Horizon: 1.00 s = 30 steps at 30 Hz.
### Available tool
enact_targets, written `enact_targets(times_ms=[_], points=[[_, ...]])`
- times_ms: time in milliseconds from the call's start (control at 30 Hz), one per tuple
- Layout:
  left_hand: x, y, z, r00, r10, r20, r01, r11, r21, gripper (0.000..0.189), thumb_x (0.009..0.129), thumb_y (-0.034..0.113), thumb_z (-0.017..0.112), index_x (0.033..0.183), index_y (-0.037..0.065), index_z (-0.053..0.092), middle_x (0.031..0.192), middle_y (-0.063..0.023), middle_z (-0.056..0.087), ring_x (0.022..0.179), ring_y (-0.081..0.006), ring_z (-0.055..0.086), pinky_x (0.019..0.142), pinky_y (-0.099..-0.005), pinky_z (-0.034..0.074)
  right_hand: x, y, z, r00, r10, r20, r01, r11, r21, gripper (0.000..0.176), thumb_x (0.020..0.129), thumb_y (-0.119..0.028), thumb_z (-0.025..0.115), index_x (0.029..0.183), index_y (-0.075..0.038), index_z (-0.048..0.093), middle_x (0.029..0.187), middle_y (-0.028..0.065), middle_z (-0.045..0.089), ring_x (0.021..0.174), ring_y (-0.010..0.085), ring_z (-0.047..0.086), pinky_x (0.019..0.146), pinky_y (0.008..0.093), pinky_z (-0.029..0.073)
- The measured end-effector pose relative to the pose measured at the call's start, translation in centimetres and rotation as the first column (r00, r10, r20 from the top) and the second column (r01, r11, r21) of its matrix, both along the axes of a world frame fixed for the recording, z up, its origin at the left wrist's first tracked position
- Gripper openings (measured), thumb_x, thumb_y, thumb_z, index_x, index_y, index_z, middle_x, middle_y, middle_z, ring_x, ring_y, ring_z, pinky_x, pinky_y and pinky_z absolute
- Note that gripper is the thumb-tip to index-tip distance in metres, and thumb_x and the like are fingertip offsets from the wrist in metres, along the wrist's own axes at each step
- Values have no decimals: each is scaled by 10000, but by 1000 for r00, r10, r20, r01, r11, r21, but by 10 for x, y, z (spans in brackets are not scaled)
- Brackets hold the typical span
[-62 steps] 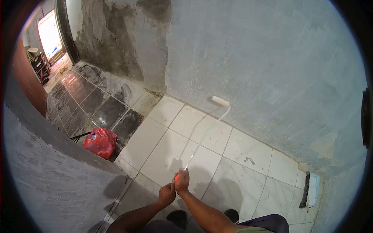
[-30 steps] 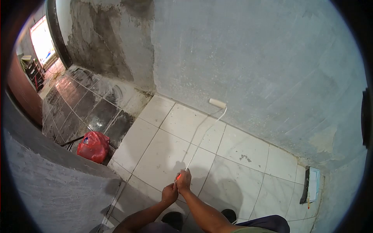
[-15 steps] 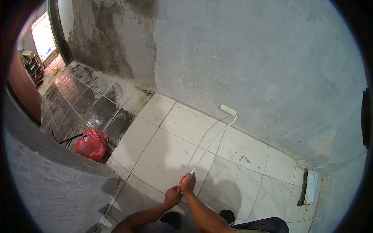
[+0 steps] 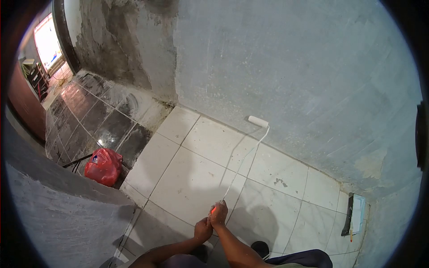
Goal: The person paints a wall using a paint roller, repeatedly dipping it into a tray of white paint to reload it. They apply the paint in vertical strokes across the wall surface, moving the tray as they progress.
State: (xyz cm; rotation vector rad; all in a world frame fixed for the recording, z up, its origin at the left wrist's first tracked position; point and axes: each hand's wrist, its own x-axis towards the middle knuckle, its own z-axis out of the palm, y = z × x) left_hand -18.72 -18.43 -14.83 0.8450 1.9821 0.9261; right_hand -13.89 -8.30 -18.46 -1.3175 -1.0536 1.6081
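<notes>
Both my hands are closed on a long-handled paint roller. My right hand [image 4: 219,213] wraps its orange grip, and my left hand [image 4: 203,228] clasps the lower end just beneath. From there the thin pale shaft slants up and away to the white paint roller [image 4: 258,121], whose sleeve lies close against the lower part of the grey wall [image 4: 286,58]. A shadow of the roller falls on the tiles and wall base to its left.
A paint tray [image 4: 356,214] with a brush stands on the white tiled floor [image 4: 210,165] at the right corner. At left, a red plastic bag [image 4: 103,167] sits on dark tiles [image 4: 111,127] by a doorway. My shoe [image 4: 259,249] is below.
The roller sleeve has shifted slightly up and left along the wall base. My hands have moved a little right with the handle.
</notes>
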Motion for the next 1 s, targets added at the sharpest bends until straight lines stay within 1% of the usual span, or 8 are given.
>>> enact_targets(times_ms=[133,300,433,500,600,700,833,1000], points=[[-9,19,10,999,-9,-48,11,999,40,563,1037,453,382,851,-6,650,753,-257,650,765,-466,644,683,-525,489,-2,13,-5,997,-40,-70,48,993,111,148,843,-3,524,709,-15,463,710,109,517,543,257,550,432,373,438],[-27,68,33,1000,-12,2,11,986,167,538,1041,423,372,869,-15,634,773,-281,631,773,-485,629,675,-531,481,-29,52,96,985,-82,-152,100,988,115,169,910,-121,491,775,-26,453,642,74,497,501,187,505,441,318,419],[-21,60,17,999,-41,-22,44,984,173,534,1043,416,344,922,-18,631,824,-295,635,830,-507,615,713,-544,479,-28,49,92,987,-83,-136,101,986,130,214,942,-198,453,797,-40,448,618,48,490,488,153,488,444,297,411],[-16,35,-4,997,-52,52,46,993,111,570,1037,461,341,952,-6,655,844,-286,654,847,-499,626,742,-550,484,-20,27,62,996,-79,49,79,997,12,244,941,-231,453,803,-30,461,621,59,498,489,179,501,459,333,423],[-13,11,1,998,-37,42,37,999,-15,586,1037,472,344,909,1,669,811,-275,658,818,-492,632,733,-549,489,-11,3,26,996,11,87,-4,997,-81,262,934,-240,444,811,-10,472,616,89,499,520,221,540,497,385,441],[-20,6,5,998,-6,-55,2,997,-76,601,1034,480,355,848,9,677,774,-263,658,787,-483,636,720,-545,495,-19,3,-14,995,-7,98,-2,996,93,255,930,-243,445,819,-15,472,612,99,493,518,238,556,492,400,453],[-45,5,17,993,-30,-118,24,998,-51,610,1030,487,362,795,19,675,764,-266,653,771,-477,635,702,-544,487,-47,0,57,984,-92,-152,75,990,-117,234,924,-248,454,800,-50,454,613,78,499,440,200,517,413,346,434],[-39,-17,12,999,42,-17,-42,999,-16,623,1026,496,349,814,8,673,774,-271,650,788,-481,636,718,-538,487,-49,-20,63,994,-50,-100,38,991,-125,228,913,-244,457,795,-48,450,612,72,505,442,192,519,416,334,439]])
